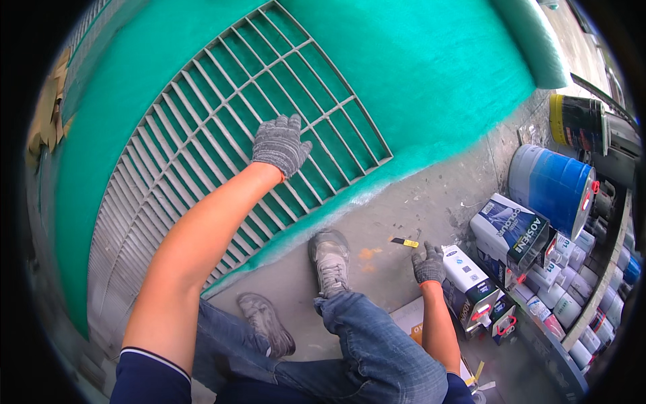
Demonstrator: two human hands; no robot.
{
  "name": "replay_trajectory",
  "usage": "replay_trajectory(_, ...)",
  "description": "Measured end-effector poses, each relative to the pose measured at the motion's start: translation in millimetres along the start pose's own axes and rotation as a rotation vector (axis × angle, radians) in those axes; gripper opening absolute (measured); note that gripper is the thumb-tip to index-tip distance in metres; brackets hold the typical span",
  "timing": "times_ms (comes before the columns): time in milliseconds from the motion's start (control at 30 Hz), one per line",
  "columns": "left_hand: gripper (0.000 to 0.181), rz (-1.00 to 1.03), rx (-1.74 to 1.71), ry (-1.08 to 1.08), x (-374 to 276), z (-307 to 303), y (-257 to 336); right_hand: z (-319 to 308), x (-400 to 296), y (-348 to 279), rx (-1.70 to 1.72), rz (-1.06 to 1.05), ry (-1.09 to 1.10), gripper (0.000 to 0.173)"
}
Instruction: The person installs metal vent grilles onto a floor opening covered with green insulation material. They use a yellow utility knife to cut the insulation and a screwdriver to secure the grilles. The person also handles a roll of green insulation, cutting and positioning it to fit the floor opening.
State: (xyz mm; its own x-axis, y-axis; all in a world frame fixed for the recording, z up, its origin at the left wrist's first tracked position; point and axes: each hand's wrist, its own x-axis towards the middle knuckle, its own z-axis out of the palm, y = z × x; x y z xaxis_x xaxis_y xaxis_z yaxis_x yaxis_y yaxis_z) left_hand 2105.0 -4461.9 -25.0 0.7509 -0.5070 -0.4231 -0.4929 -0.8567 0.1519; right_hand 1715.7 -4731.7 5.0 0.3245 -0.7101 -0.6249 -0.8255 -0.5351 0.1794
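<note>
My left hand [280,141], in a grey knitted glove, rests on a grey slatted metal grille [202,126]. Its thumb points right and its fingers lie against the bars. The curved grille lies on a green sheet [429,60]. My right hand [429,263], gloved alike, is low at the right with its fingers spread, beside a white and dark metal can [462,272]. Nothing shows in its grasp. A utility knife with a yellow and black handle [405,242] lies on the concrete floor just left of that hand, not touching it.
A blue drum [547,184], a dark and yellow pail [578,123] and more cans [515,227] stand along the right. Beyond them a shelf edge [600,283] borders many containers. My shoes [330,260] are on the floor by the sheet's edge. Cardboard [409,318] lies near my right forearm.
</note>
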Motion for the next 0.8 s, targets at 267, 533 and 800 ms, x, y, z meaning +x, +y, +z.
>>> replay_trajectory(267,0.089,-0.211,-0.203,-0.370,32,-13,4,-25,48,-54,0.625,-0.323,0.365,0.047)
replay_trajectory(533,0.086,-0.252,-0.502,-0.593,62,4,-16,-64,73,-162,1.110,-0.583,0.233,0.043)
replay_trajectory(800,0.059,-0.220,-0.204,-0.352,38,20,-5,-90,103,-221,0.984,-0.659,0.242,0.045)
